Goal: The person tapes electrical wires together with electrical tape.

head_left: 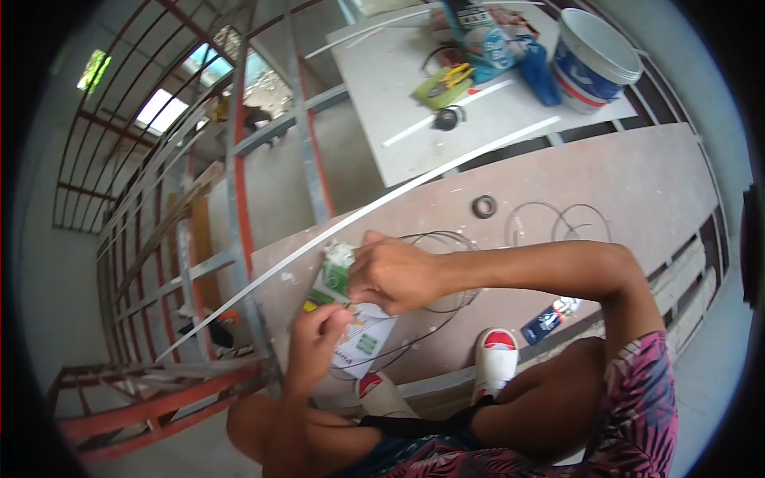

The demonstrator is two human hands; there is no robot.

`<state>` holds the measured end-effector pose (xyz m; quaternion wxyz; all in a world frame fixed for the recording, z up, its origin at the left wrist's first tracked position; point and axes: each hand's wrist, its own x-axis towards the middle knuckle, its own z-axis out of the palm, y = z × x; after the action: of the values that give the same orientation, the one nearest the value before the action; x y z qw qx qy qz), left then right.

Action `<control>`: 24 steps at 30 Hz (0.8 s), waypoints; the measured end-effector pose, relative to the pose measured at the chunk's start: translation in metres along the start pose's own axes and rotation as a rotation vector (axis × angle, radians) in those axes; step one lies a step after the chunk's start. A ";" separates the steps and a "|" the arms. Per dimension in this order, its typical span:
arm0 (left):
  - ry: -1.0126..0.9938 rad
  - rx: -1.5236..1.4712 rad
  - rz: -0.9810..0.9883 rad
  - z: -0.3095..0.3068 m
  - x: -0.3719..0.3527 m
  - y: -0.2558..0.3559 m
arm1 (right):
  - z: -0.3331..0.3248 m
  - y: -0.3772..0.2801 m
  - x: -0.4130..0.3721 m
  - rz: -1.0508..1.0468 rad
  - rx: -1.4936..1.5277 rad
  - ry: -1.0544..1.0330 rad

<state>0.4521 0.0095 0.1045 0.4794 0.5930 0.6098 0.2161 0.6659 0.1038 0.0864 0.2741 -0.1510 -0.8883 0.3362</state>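
My left hand (317, 338) is closed, thumb and fingertips pinched together. Close above it, my right hand (398, 275) is closed too, its fingertips almost meeting those of the left. Something small and dark shows between them, too little to name; it may be a wire end. A white and green printed package (358, 350) lies under both hands, partly hidden by them. Loops of thin black wire (454, 307) spread on the board behind and below my right hand, and a strand crosses the package.
The pinkish board (637, 175) carries a black tape roll (484, 207), more thin wire loops (535, 204) and a blue packet (548, 320). A long white strip (382, 199) crosses it. Beyond are a bucket (594, 64), yellow-handled pliers (456, 76) and a tape measure (448, 119). Metal framing (237, 183) stands left.
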 end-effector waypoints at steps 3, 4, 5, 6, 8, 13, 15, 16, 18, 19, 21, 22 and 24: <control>-0.057 -0.576 -0.266 -0.010 0.000 -0.019 | -0.001 0.054 -0.009 -0.038 0.202 0.348; -0.067 -0.579 -0.261 -0.008 0.001 -0.019 | -0.009 0.078 -0.019 0.192 0.202 0.439; 0.016 -0.665 -0.262 -0.007 0.002 -0.019 | -0.019 0.106 -0.036 0.420 0.202 0.526; 0.102 -0.749 -0.264 -0.007 0.001 -0.020 | -0.027 0.148 -0.064 0.604 -0.137 0.426; 0.071 -0.767 -0.223 -0.009 0.001 -0.026 | -0.027 0.204 -0.128 0.755 -0.764 -0.023; 0.214 -0.596 -0.126 -0.009 -0.005 -0.043 | 0.017 0.223 -0.234 0.939 -0.771 -0.597; 0.197 -0.726 -0.152 -0.011 -0.002 -0.045 | 0.031 0.226 -0.246 0.901 -0.866 -0.481; 0.194 -0.757 -0.205 -0.011 0.000 -0.041 | 0.026 0.228 -0.242 0.917 -0.851 -0.541; 0.207 -0.725 -0.205 -0.011 0.003 -0.031 | 0.012 0.221 -0.224 0.926 -0.849 -0.580; 0.220 -0.715 -0.191 -0.011 0.004 -0.031 | 0.007 0.214 -0.218 0.892 -0.824 -0.473; 0.182 -0.663 -0.198 -0.013 0.006 -0.036 | 0.014 0.209 -0.203 0.795 -0.760 -0.072; 0.189 -0.655 -0.204 -0.014 0.006 -0.035 | 0.017 0.204 -0.188 0.790 -0.750 -0.070; 0.202 -0.759 -0.256 -0.012 0.007 -0.030 | 0.018 0.157 -0.137 0.736 -0.304 0.264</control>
<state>0.4273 0.0133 0.0826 0.6248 0.2690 0.5997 0.4215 0.7790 0.1469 -0.0839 0.2220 -0.5388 -0.7719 0.2543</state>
